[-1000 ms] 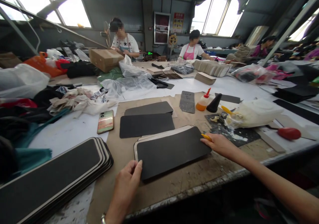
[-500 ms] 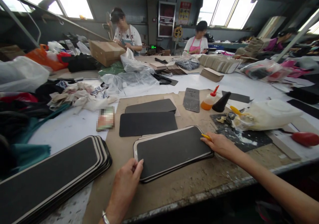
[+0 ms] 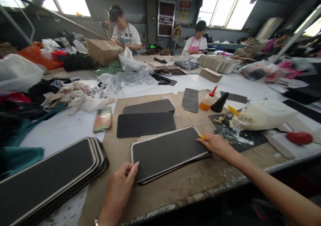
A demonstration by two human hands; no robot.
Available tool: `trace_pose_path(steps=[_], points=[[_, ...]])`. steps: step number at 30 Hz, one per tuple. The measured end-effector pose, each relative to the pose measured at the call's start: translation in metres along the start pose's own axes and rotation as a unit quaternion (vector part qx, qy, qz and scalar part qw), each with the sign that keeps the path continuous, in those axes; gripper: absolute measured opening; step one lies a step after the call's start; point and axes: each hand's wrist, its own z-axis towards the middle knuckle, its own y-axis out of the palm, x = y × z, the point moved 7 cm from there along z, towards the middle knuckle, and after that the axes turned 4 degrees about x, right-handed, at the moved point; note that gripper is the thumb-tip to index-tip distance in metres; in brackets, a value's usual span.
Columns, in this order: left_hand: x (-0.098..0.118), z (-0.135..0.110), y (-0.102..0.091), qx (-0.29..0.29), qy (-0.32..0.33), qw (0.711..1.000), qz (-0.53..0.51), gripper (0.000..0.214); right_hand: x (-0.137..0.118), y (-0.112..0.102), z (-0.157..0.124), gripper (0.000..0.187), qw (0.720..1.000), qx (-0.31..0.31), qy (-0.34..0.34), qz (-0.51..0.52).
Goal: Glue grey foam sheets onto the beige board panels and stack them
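Observation:
In front of me lies a short stack of dark rectangular panels with rounded corners, the top panel (image 3: 165, 150) showing a pale border. My left hand (image 3: 120, 185) is closed at its left end, thumb on the upper face and fingers curled at the edge. My right hand (image 3: 215, 145) is closed around a slim yellow tool (image 3: 202, 137) at the right end; most of the tool is hidden in the hand, so its kind is unclear. Just behind lie a loose black panel (image 3: 146, 125) and a grey panel (image 3: 150, 106).
A taller stack of bordered panels (image 3: 50, 172) lies at left. Rightward are an orange-filled squeeze bottle (image 3: 206, 102), a black cone (image 3: 219, 102), a glue-smeared board (image 3: 240, 142), a whitish plastic container (image 3: 271, 114) and a red object (image 3: 299, 138). Two people work across the table, near a cardboard box (image 3: 103, 51).
The whole scene has shifted slightly left in view. Both hands keep nearly the same places on the panel, and the yellow tool stays in my right hand.

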Motion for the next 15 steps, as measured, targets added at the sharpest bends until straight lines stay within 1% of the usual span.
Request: trace_pose_path(steps=[4, 8, 15], points=[[-0.002, 0.003, 0.000, -0.016, -0.013, 1.000, 0.009, 0.049, -0.004, -0.005, -0.003, 0.034, 1.000, 0.002, 0.010, 0.004], [-0.004, 0.005, 0.001, -0.017, -0.017, 1.000, 0.014, 0.056, -0.003, -0.004, -0.002, 0.034, 1.000, -0.006, 0.020, 0.004], [-0.014, 0.007, 0.005, -0.029, -0.025, 0.999, -0.009, 0.056, -0.002, -0.002, 0.000, 0.035, 1.000, -0.010, 0.025, 0.007]])
